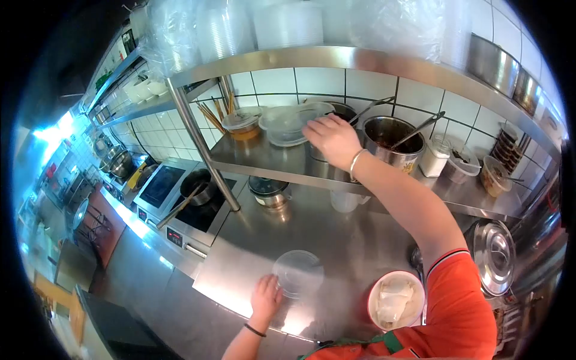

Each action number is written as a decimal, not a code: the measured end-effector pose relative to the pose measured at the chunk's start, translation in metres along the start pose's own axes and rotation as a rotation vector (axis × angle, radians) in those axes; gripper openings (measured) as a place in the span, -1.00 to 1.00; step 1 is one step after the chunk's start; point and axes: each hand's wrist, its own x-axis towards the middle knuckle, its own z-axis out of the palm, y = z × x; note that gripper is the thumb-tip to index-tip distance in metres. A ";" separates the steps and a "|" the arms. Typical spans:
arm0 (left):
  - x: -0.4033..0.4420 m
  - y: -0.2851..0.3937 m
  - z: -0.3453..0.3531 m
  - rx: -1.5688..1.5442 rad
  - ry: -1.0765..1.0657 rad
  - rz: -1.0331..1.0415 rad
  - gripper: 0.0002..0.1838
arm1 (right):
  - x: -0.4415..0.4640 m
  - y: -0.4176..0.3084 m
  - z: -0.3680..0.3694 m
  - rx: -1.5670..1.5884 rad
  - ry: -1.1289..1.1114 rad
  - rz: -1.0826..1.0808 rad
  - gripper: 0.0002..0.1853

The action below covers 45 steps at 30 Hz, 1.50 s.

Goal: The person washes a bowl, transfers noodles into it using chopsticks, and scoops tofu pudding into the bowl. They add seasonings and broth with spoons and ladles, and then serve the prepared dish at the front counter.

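My right hand (333, 141) reaches up to the middle shelf, at the right edge of a clear plastic lid on a round tub (287, 127). Its fingers are bent over the lid's edge, and their tips are partly hidden. A steel pot of dark sauce (393, 143) with a ladle stands right of this hand. Down on the steel counter, my left hand (266, 297) rests beside a clear round lid (298, 274), fingertips at its left edge. Near my right upper arm sits a red-rimmed bowl (396, 300) with pale food in it.
The shelf (276, 171) also holds an orange-filled tub (242, 123), a white container (433, 159) and more tubs. Below are a lidded steel pot (268, 191) and a clear jug (344, 201). Left is a cooktop with a dark pan (198, 187); its handle sticks out.
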 end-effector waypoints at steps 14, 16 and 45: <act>0.344 0.085 -0.017 -0.269 0.327 0.253 -0.49 | -0.199 -0.141 -0.050 0.571 -0.361 -0.141 -0.67; 0.365 0.092 -0.009 -0.354 0.184 0.125 -0.52 | -0.214 -0.152 -0.034 0.661 -0.717 0.114 -0.62; 0.199 0.082 -0.097 -0.851 0.212 0.132 -0.76 | -0.051 -0.063 -0.133 1.425 0.186 1.259 -0.68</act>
